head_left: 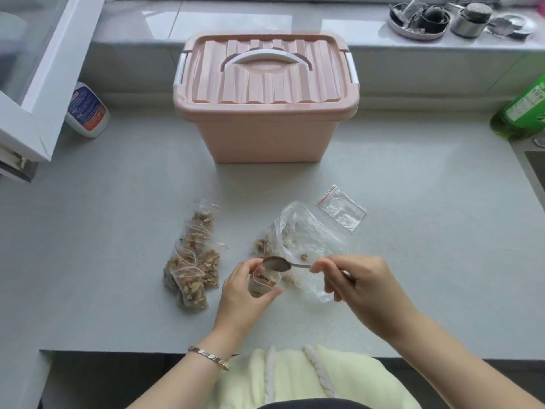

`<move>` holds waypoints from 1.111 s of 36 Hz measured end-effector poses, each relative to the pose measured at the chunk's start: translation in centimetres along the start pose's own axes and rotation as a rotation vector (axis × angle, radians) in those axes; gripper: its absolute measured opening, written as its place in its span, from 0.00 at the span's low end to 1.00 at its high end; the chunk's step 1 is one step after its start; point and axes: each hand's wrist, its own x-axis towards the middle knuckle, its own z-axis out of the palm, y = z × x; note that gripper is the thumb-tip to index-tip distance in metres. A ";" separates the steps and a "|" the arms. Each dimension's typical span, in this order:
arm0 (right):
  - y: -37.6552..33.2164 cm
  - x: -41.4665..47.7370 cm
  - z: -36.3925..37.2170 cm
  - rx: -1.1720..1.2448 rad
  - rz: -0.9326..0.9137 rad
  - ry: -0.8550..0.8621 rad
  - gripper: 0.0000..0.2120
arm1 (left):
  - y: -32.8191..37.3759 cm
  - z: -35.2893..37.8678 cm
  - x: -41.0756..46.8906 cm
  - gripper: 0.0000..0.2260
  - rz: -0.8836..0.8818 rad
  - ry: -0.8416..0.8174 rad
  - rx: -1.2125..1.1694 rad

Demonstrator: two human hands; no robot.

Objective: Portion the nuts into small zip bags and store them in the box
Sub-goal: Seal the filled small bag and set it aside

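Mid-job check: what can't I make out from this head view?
Head view only:
1. Inside the pink box: the closed lid hides it.
2. Fill level of the small zip bag: the left hand and the spoon cover it.
3. Number of filled bags in the pile: they overlap.
4. Green bottle: cut off by the right edge.

text: none legible | white bottle (87,110) at the left side of the worktop (413,231) — blue-and-orange label, print too small to make out | green bottle (513,122) at the right edge — pale label with dark lines of print, blurred, no word clear | numbers, signs: none legible
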 end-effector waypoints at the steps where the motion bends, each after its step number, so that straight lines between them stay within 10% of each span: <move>1: 0.1 0.0 -0.4 0.079 0.064 0.046 0.25 | 0.0 0.0 0.0 0.22 -0.008 -0.003 -0.002; 7: 1.6 0.7 -2.8 0.361 0.485 0.404 0.20 | 0.6 0.3 0.5 0.26 -0.051 -0.091 0.029; 14: 6.2 -0.4 -2.3 0.360 0.703 0.384 0.20 | 2.8 1.2 1.7 0.31 -0.105 -0.125 0.135; 21: 5.8 0.0 -0.4 0.398 0.676 0.403 0.19 | 6.9 2.7 5.6 0.37 -0.203 -0.073 0.314; 28: 5.1 0.7 0.8 0.465 0.632 0.383 0.18 | 6.5 3.2 8.0 0.18 -0.298 -0.141 0.519; 40: 6.4 1.4 0.6 0.291 0.594 0.358 0.13 | 2.3 -1.4 8.4 0.13 -0.274 0.103 0.233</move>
